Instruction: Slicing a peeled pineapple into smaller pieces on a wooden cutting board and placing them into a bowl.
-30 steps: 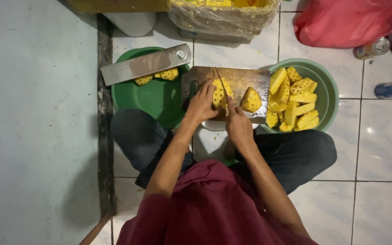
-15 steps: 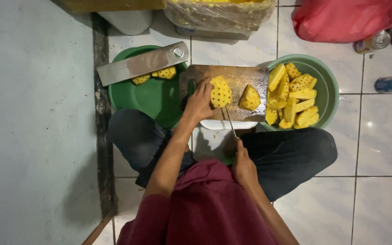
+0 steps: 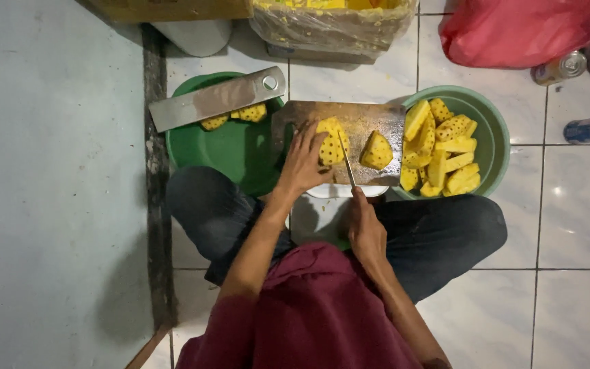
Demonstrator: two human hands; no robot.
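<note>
Scarcely shifted hands [image 3: 367, 229]: one knife [image 3: 347, 166], two pineapple pieces [image 3: 332, 142].

Yellow pineapple [image 3: 331, 143] with dark speckles lay on a brown cutting board [image 3: 370, 117]. A dark green basin [image 3: 223, 150], pale green bowl [image 3: 489, 116], red bag [image 3: 520, 31], white floor tiles [image 3: 575, 205].
</note>
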